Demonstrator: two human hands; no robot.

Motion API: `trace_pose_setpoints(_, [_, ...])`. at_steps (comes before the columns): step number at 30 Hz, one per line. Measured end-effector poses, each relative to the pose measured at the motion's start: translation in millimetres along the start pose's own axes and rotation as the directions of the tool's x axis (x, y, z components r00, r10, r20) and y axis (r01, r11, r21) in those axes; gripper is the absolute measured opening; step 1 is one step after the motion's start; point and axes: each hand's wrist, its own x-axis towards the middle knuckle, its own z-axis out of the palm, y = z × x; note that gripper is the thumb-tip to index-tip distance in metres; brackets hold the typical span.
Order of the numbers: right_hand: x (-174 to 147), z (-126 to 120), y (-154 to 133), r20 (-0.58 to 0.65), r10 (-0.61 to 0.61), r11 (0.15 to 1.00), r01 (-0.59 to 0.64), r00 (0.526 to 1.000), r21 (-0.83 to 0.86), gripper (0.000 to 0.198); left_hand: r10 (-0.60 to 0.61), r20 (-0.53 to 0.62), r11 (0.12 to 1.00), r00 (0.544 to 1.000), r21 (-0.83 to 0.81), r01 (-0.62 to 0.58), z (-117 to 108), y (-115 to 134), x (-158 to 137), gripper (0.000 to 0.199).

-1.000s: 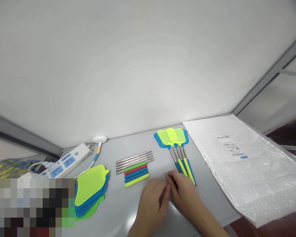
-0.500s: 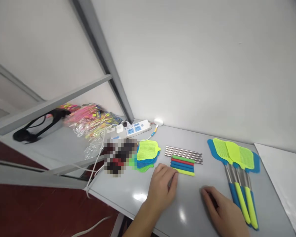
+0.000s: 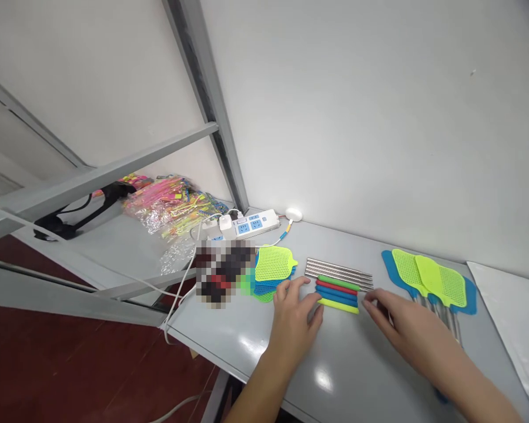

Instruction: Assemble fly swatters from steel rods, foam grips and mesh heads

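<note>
A row of coloured handle sleeves, green, red, blue and yellow-green, lies on the table in front of me. Right behind them is a row of thin metal rods. My left hand hovers at the sleeves' left ends, its fingers spread and holding nothing. At the right ends is my right hand, loosely curled, with thumb and forefinger a little apart and nothing visible between them. Yellow and blue fly swatter heads are stacked to the left. On the right lie fly swatters with rods; my right forearm hides most of their handles.
A white power strip with plugs and cables sits by the wall, beside a round white device. A blurred-out dark object lies left of the swatter heads. Bagged colourful items rest behind the grey metal frame.
Both hands have moved forward to the ends of the handle sleeves. My left fingers have spread, and my right forearm now crosses over the fly swatters' handles. The view has shifted slightly.
</note>
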Motion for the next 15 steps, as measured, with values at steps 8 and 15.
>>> trace_pose_setpoints(8, [97.3, -5.8, -18.1, 0.032, -0.19, 0.949, 0.192, 0.981, -0.249, 0.023, 0.021, 0.074, 1.0, 0.997, 0.006, -0.022, 1.1, 2.0, -2.2, 0.022])
trace_pose_setpoints(15, [121.3, 4.4, -12.1, 0.063, -0.3, 0.917, 0.306, 0.952, -0.256, 0.024, 0.002, 0.081, 1.0, 0.997, -0.017, 0.0, 2.4, -1.2, -4.1, 0.007])
